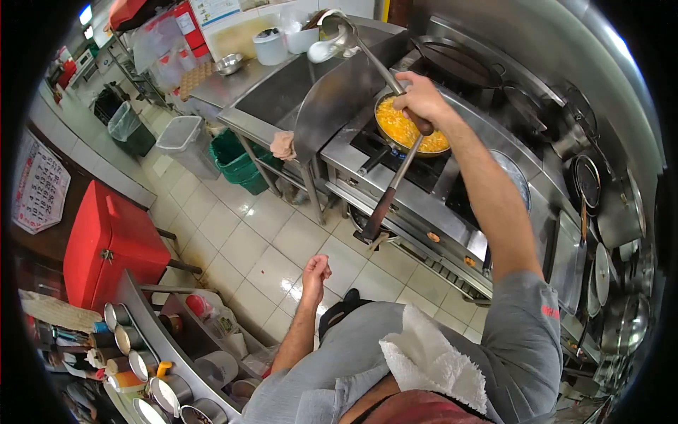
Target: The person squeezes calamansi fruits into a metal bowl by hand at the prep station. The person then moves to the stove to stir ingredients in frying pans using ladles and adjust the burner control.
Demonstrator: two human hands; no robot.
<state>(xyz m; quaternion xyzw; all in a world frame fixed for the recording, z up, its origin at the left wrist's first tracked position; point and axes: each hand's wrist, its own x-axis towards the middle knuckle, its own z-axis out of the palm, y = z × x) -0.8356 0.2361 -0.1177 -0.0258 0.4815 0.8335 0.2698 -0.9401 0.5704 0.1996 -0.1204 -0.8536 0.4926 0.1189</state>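
My right hand (421, 101) is wrapped around a ladle (380, 65) near its brown handle end, above the stove. The ladle's bowl points away toward the sink, beside a white rounded utensil. Below this hand, a frying pan (382, 134) holds yellow, chunky food (395, 125) over a blue flame. A second utensil with a dark brown handle (379, 214) leans out over the stove's front edge; its far end reaches the pan, and its tip is hidden. My left hand (316, 274) hangs low over the floor, fingers curled closed, with nothing visible in it.
A metal sink (272, 99) with a splash guard (328, 106) adjoins the stove. White containers (270, 48) and a small metal bowl (229, 64) stand behind it. A green bin (240, 164) sits below. Large dark pans (459, 62) occupy the back burners. A red box (106, 240) stands left.
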